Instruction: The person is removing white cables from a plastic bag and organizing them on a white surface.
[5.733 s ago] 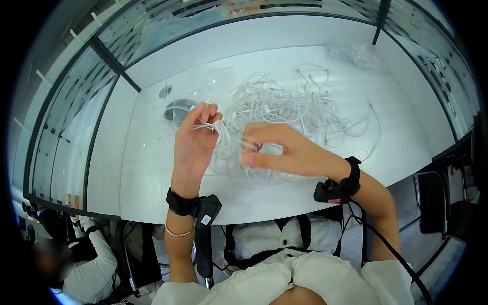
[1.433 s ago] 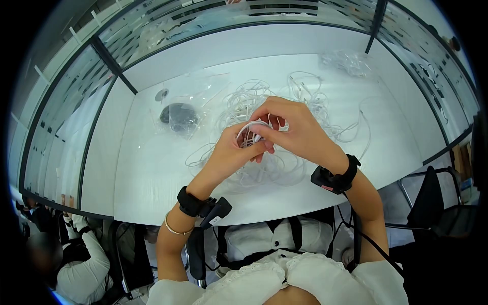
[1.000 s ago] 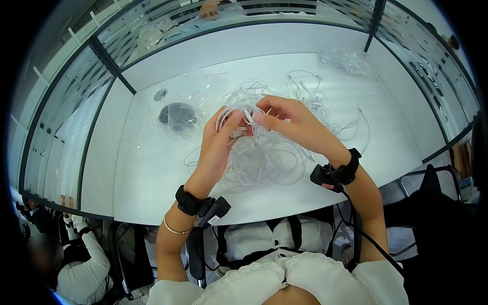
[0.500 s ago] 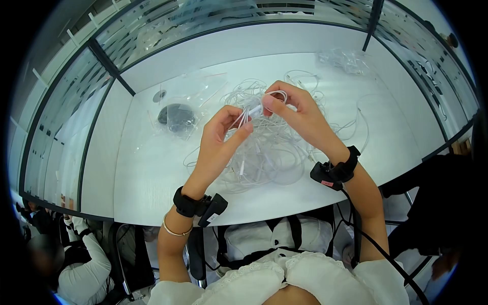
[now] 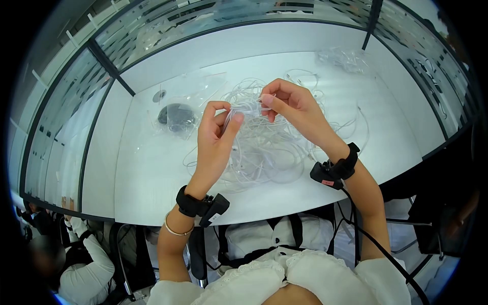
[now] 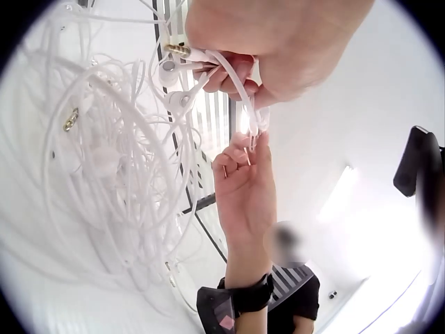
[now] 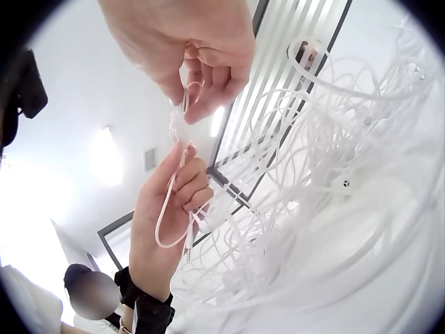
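Observation:
In the head view a wound bundle of white earphones (image 5: 247, 108) spans the gap between both hands, above a tangle of white cables. The left hand (image 5: 214, 133) pinches one end between thumb and fingers; the right hand (image 5: 296, 108) pinches the other. Seen from the left wrist, two earbuds (image 6: 181, 101) and a gold-tipped plug (image 6: 178, 51) stick out beside the left fingers. A cable loop (image 7: 161, 223) droops below the left hand in the right wrist view. The middle of the bundle looks tightly wrapped.
The pile of white earphone cables (image 5: 272, 147) covers the middle of the white table (image 5: 147, 188). To the left, clear plastic bags (image 5: 203, 91) lie near a dark round object (image 5: 177, 117). More clear plastic (image 5: 343, 60) sits at the back right. Low partitions enclose the table.
The coil was looped between the close-set hands; they have since turned it and moved apart, drawing the bundle out sideways. Earlier still, it hung from the left hand. A dark-clad person shifts at right.

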`<move>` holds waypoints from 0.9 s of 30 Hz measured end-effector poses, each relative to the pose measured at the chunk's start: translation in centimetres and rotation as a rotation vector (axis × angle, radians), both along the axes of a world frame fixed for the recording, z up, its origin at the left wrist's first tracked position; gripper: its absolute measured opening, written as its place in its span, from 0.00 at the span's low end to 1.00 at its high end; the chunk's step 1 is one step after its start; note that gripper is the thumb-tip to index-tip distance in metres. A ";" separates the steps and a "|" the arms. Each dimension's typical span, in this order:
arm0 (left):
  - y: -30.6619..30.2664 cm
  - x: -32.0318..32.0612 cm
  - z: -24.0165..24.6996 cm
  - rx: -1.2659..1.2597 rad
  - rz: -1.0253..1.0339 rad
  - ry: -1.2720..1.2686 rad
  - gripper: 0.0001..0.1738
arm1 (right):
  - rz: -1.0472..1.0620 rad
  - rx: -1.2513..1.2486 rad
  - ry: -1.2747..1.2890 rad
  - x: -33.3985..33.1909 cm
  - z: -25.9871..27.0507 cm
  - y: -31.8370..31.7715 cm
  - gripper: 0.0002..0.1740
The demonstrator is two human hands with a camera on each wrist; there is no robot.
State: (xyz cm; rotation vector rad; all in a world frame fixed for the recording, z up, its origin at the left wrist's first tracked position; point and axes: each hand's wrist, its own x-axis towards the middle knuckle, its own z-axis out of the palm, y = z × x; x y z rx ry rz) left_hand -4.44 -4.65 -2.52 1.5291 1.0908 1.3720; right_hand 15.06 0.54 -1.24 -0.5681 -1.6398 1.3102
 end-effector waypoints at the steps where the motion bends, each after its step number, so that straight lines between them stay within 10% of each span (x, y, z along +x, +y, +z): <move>1: 0.1 0.0 0.0 0.034 0.014 -0.009 0.12 | 0.007 0.008 -0.009 0.0 0.1 0.0 0.09; 11: -0.2 0.4 0.5 0.119 0.055 -0.026 0.12 | 0.094 -0.026 -0.012 0.1 -0.1 0.1 0.09; 19: -0.1 0.4 -0.1 0.141 0.137 0.138 0.07 | -0.533 0.803 -0.337 -0.5 0.8 -0.9 0.14; 27: 0.4 0.3 -0.4 0.568 0.335 0.489 0.06 | -0.497 0.817 -0.463 -1.2 0.4 -1.5 0.10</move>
